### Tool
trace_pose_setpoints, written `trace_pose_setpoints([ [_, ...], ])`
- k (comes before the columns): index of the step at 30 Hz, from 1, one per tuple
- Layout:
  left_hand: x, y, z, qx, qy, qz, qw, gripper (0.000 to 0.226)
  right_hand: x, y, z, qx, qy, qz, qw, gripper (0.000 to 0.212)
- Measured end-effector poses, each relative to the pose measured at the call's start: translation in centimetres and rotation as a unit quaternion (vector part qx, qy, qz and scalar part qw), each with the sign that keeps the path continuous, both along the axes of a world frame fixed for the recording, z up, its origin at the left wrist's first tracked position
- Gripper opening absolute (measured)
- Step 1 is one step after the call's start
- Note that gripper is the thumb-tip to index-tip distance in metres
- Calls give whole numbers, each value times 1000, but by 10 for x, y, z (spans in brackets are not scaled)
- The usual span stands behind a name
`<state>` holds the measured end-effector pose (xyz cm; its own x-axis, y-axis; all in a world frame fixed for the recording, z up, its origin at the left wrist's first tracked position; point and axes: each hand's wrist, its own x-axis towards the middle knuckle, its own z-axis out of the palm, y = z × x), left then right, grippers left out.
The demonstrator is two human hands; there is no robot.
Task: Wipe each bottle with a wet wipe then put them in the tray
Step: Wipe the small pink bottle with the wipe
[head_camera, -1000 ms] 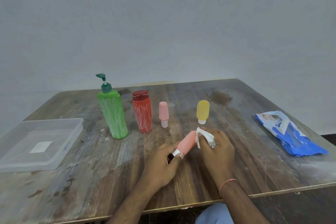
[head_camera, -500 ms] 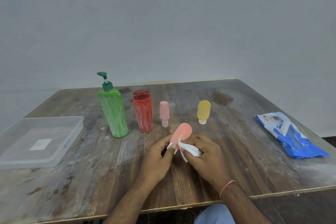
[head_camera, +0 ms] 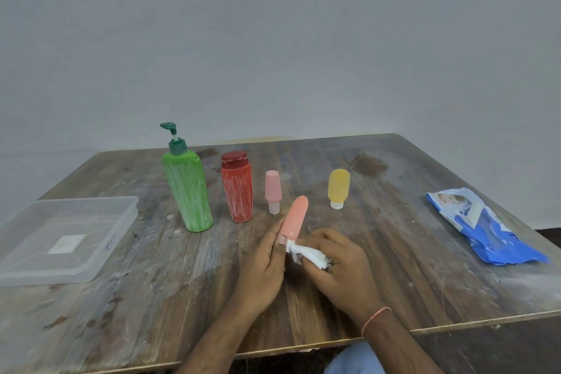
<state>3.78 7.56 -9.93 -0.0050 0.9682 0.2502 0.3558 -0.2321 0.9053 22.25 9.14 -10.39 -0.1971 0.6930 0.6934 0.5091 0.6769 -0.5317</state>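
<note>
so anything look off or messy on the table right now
Yes: the green pump bottle and red bottle are streaked with white residue, and the wooden table is stained and speckled. Nothing is tipped over or spilled.

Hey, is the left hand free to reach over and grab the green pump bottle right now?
Probably not yet. The left hand is gripping the salmon bottle while the right hand wipes its cap end. The path to the green pump bottle looks open, with only bare table between.
</note>
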Motion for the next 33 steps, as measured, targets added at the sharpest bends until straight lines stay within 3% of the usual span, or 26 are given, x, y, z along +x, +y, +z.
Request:
trace_pose_setpoints([
  [8,4,-1,5,-23,12,23,999,29,0,-2,2,8,1,2,1000,32],
  [13,1,-1,3,-39,-70,25,997,35,0,1,2,9,15,-6,1000,22],
  [19,0,-1,-1,-45,15,4,999,28,1,2,1,2,31,-21,999,18],
  [22,-2,-1,2,-57,15,-30,998,21,1,1,2,-1,31,-24,999,19],
  [27,-2,-4,6,-55,9,-49,997,36,1,2,3,-26,32,-33,999,25],
  [33,-1,-3,9,-59,22,-33,997,25,1,1,4,-29,40,-31,998,25],
])
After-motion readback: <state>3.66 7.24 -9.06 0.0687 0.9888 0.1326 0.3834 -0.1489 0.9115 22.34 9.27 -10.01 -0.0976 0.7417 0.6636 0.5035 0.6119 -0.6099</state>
